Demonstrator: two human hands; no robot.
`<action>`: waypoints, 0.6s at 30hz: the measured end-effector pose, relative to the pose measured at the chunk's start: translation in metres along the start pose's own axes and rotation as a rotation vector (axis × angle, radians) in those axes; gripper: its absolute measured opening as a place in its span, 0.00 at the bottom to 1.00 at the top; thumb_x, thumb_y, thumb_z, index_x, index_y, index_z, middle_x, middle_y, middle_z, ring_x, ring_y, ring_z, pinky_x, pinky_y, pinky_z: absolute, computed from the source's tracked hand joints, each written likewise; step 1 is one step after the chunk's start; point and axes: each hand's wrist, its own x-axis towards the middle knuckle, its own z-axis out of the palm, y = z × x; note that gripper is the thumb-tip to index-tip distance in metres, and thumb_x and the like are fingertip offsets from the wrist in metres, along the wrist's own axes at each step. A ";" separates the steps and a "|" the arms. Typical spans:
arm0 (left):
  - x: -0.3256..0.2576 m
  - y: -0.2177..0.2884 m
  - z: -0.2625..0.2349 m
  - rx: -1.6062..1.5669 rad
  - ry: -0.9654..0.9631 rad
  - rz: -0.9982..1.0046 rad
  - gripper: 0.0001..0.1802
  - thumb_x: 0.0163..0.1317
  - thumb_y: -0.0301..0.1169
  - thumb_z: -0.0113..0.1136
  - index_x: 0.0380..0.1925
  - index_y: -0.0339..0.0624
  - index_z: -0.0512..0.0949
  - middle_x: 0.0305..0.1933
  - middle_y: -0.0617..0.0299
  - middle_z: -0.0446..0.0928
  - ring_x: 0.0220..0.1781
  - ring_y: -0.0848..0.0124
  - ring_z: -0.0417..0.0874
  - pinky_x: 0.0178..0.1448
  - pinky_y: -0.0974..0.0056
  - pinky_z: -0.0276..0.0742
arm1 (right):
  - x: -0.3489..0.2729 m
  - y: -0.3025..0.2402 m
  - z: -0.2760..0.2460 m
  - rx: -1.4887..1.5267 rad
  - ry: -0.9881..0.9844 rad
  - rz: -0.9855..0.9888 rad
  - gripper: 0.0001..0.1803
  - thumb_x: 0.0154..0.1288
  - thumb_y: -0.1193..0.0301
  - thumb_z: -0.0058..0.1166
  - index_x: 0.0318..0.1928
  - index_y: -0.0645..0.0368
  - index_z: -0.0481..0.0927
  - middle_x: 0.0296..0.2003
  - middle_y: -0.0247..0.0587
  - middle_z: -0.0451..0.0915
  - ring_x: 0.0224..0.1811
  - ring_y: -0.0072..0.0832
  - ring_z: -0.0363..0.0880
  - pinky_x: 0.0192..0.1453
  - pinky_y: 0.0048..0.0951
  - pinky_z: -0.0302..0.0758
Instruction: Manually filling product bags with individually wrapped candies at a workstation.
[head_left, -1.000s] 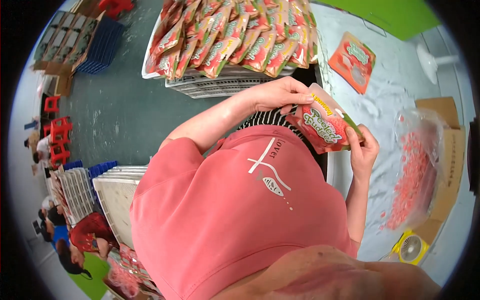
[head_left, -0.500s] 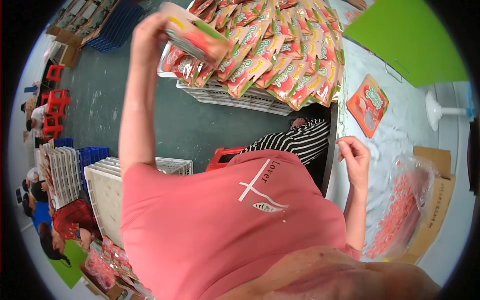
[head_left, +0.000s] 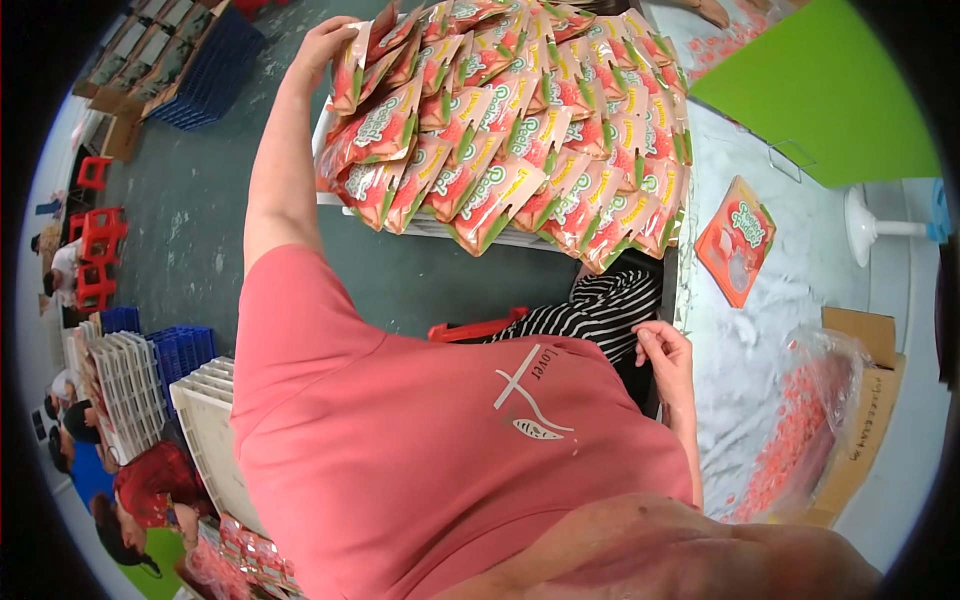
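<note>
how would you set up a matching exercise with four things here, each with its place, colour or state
1. Left hand
2. Right hand
3. Lone pouch
4. Cardboard box

a. Lying on the table, apart from the pile
b. Brown
c. Touching a pouch at the pile's left end
d. Holding nothing visible, by the table's edge

Pairs: 1c, 2d, 3a, 4b

The left hand (head_left: 320,52) touched a pouch (head_left: 347,80) at the left edge of the piled pouches (head_left: 510,130). The right hand (head_left: 668,355), loosely curled, was near the edge of the pale table (head_left: 730,365).
</note>
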 end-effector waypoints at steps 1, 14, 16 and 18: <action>0.003 -0.011 0.005 -0.005 -0.004 -0.002 0.12 0.60 0.33 0.60 0.42 0.46 0.85 0.41 0.65 0.82 0.43 0.74 0.79 0.47 0.70 0.71 | -0.003 0.004 -0.001 0.026 0.027 0.023 0.07 0.70 0.73 0.56 0.42 0.64 0.83 0.24 0.29 0.77 0.24 0.14 0.71 0.29 0.16 0.68; -0.029 -0.061 0.036 0.260 -0.070 -0.031 0.29 0.66 0.50 0.59 0.62 0.47 0.76 0.54 0.59 0.79 0.55 0.68 0.80 0.61 0.63 0.74 | -0.001 0.015 -0.003 0.067 0.063 0.112 0.05 0.70 0.75 0.56 0.42 0.63 0.83 0.25 0.28 0.78 0.25 0.14 0.71 0.31 0.16 0.68; -0.049 -0.020 0.071 -0.117 -0.001 -0.243 0.28 0.67 0.47 0.59 0.62 0.45 0.76 0.52 0.62 0.79 0.52 0.73 0.79 0.59 0.65 0.75 | -0.003 0.019 -0.005 0.094 0.107 0.131 0.05 0.70 0.75 0.56 0.41 0.63 0.83 0.26 0.28 0.78 0.25 0.14 0.71 0.31 0.16 0.68; -0.046 -0.055 0.036 -0.082 0.011 -0.207 0.31 0.65 0.54 0.58 0.63 0.49 0.75 0.54 0.56 0.80 0.56 0.66 0.81 0.62 0.61 0.73 | -0.005 0.018 -0.004 0.093 0.076 0.133 0.05 0.71 0.75 0.56 0.41 0.63 0.83 0.26 0.28 0.78 0.25 0.14 0.71 0.31 0.16 0.68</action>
